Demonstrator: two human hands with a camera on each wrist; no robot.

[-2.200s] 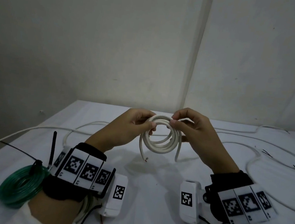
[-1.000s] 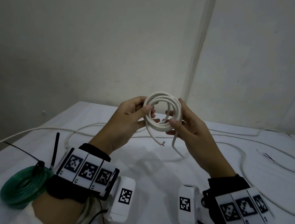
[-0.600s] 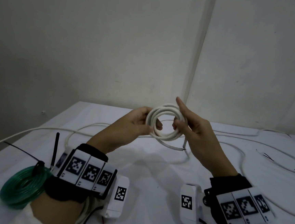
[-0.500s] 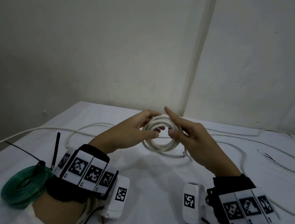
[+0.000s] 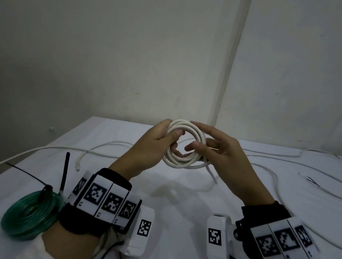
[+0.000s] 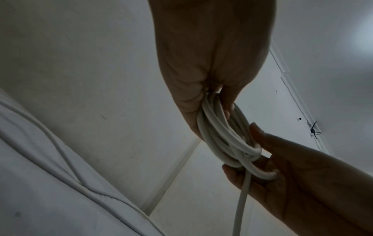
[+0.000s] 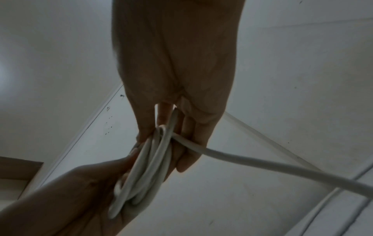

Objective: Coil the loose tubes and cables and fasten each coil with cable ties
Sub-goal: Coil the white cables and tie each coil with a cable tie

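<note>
Dim, flat light is falling from above, casting soft shadows under the hands (image 5: pixel 185 147) on the worktop (image 5: pixel 180 202). Wrist views are looking murky and backlit; edges are bending

Green coil (image 5: pixel 26 214) partly behind left wristband; white cable (image 7: pixel 282 170) leaves frame edge; forearms cropped.
</note>
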